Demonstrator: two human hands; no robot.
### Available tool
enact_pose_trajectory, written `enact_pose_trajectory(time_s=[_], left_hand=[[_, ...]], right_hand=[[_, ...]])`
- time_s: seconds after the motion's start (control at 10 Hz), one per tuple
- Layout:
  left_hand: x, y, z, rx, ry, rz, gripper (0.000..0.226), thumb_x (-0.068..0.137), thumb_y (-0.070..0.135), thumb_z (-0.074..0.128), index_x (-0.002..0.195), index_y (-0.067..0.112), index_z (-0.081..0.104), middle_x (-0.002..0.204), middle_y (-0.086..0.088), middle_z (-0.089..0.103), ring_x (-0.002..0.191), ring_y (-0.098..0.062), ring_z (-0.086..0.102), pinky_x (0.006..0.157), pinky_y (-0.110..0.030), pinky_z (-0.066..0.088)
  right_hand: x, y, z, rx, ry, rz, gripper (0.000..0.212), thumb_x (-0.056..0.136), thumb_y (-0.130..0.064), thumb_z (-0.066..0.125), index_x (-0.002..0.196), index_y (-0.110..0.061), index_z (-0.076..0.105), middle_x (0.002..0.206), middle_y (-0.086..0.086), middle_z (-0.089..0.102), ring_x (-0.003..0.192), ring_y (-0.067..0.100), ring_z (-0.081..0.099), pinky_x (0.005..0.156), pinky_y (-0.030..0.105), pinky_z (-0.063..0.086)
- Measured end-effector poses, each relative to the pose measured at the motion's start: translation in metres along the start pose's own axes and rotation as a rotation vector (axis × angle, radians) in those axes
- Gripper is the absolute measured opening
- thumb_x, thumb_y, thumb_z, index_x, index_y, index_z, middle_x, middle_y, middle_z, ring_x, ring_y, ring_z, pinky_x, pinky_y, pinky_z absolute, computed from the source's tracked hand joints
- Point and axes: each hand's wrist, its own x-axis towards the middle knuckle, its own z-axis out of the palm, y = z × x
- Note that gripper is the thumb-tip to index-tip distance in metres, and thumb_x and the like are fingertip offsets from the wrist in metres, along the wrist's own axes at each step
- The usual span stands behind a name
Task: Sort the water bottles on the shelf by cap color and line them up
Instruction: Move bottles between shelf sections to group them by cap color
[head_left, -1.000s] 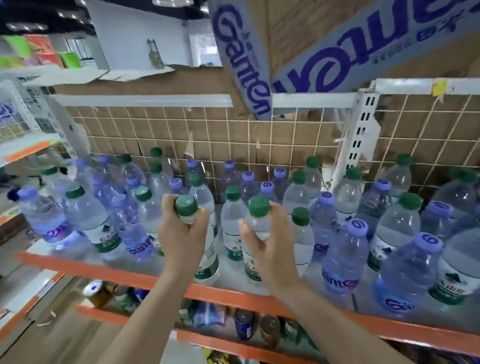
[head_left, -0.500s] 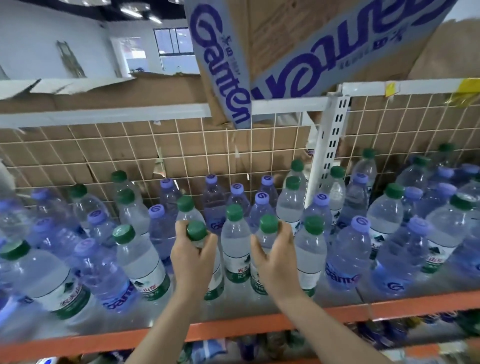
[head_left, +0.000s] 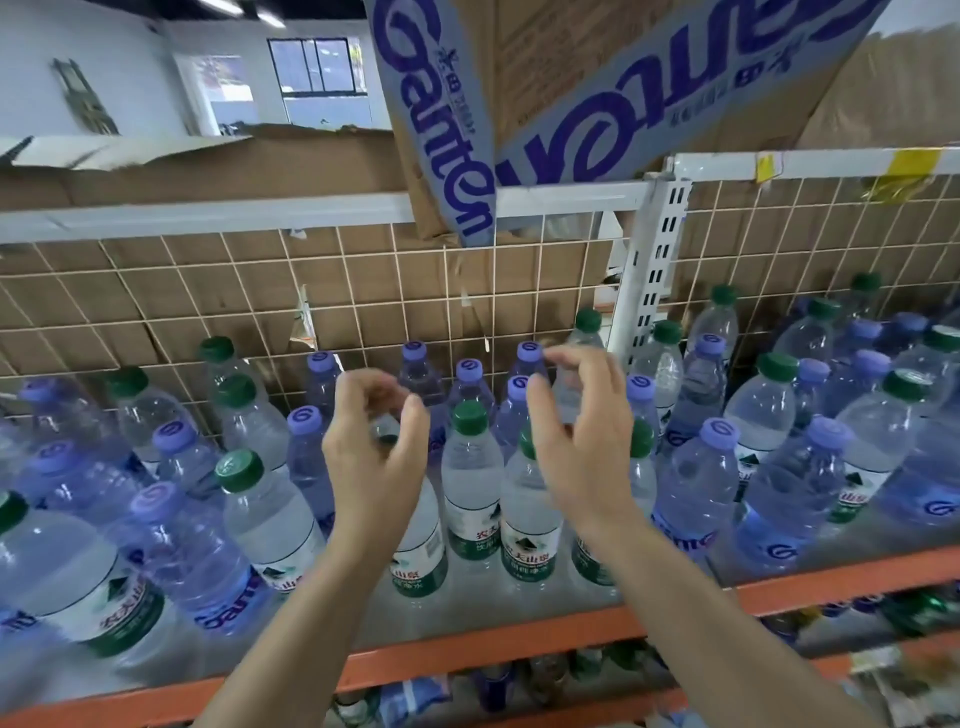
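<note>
Many clear water bottles stand mixed on the shelf (head_left: 519, 631), some with green caps, some with purple caps. Several green-capped bottles form a short row at the front middle, one of them (head_left: 471, 483) between my hands. My left hand (head_left: 375, 447) hovers above a green-capped bottle (head_left: 418, 551), fingers curled and apart, holding nothing. My right hand (head_left: 582, 441) is raised over another green-capped bottle (head_left: 530, 525), fingers spread, empty. Purple-capped bottles (head_left: 470, 384) stand behind the hands near the wire grid.
A white wire grid backed by cardboard (head_left: 234, 296) closes the shelf's rear. A white upright post (head_left: 652, 270) stands at right of centre. A Ganten carton (head_left: 519, 104) overhangs from the shelf above. More goods lie on the lower shelf (head_left: 519, 680).
Both hands have let go of the green-capped bottles they were gripping and lifted up, fingers opening. The view has shifted closer and slightly upward.
</note>
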Motion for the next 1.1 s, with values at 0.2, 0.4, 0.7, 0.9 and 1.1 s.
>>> enact_pose_trajectory(time_s=[0.2, 0.4, 0.7, 0.9, 1.1], left_hand=[[0.077, 0.029, 0.036, 0.309, -0.337, -0.147, 0.017, 0.090, 0.023, 0.054, 0.106, 0.019, 0.059, 0.093, 0.007, 0.061, 0.068, 0.000, 0.052, 0.054, -0.016, 0.037], [0.117, -0.002, 0.083, 0.877, -0.877, -0.165, 0.035, 0.091, 0.028, 0.054, 0.115, 0.003, 0.059, 0.113, -0.015, 0.063, 0.098, -0.029, 0.059, 0.072, -0.027, 0.040], [0.114, -0.009, 0.101, 1.004, -1.017, -0.297, 0.027, 0.091, 0.015, 0.060, 0.114, 0.001, 0.063, 0.090, -0.009, 0.059, 0.063, -0.016, 0.051, 0.056, -0.024, 0.045], [0.109, -0.013, 0.098, 1.005, -0.941, -0.247, 0.030, 0.094, 0.014, 0.052, 0.117, -0.005, 0.059, 0.106, -0.020, 0.062, 0.109, -0.032, 0.060, 0.067, -0.030, 0.045], [0.112, 0.004, 0.086, 0.841, -0.625, -0.304, 0.020, 0.089, 0.024, 0.060, 0.097, 0.006, 0.061, 0.098, -0.011, 0.060, 0.088, -0.029, 0.059, 0.068, -0.032, 0.045]], right_hand=[[0.077, 0.007, -0.003, -0.392, -0.449, 0.207, 0.022, 0.090, -0.019, 0.059, 0.111, -0.014, 0.065, 0.110, 0.002, 0.065, 0.101, 0.019, 0.059, 0.090, 0.031, 0.046], [0.104, 0.024, 0.017, -0.748, -1.038, 0.164, 0.022, 0.088, -0.024, 0.061, 0.101, -0.007, 0.068, 0.096, 0.009, 0.064, 0.088, 0.025, 0.060, 0.069, 0.028, 0.044], [0.105, 0.034, 0.034, -0.781, -1.293, 0.277, 0.032, 0.093, -0.014, 0.059, 0.123, -0.002, 0.058, 0.119, 0.020, 0.063, 0.099, 0.030, 0.066, 0.086, 0.038, 0.056], [0.100, 0.032, 0.025, -0.726, -1.155, 0.205, 0.026, 0.091, -0.016, 0.058, 0.109, 0.002, 0.064, 0.100, 0.020, 0.065, 0.098, 0.034, 0.066, 0.075, 0.034, 0.053], [0.110, 0.019, 0.009, -0.471, -0.818, 0.299, 0.020, 0.081, -0.023, 0.068, 0.075, -0.007, 0.057, 0.068, 0.003, 0.051, 0.063, 0.019, 0.049, 0.049, 0.026, 0.033]])
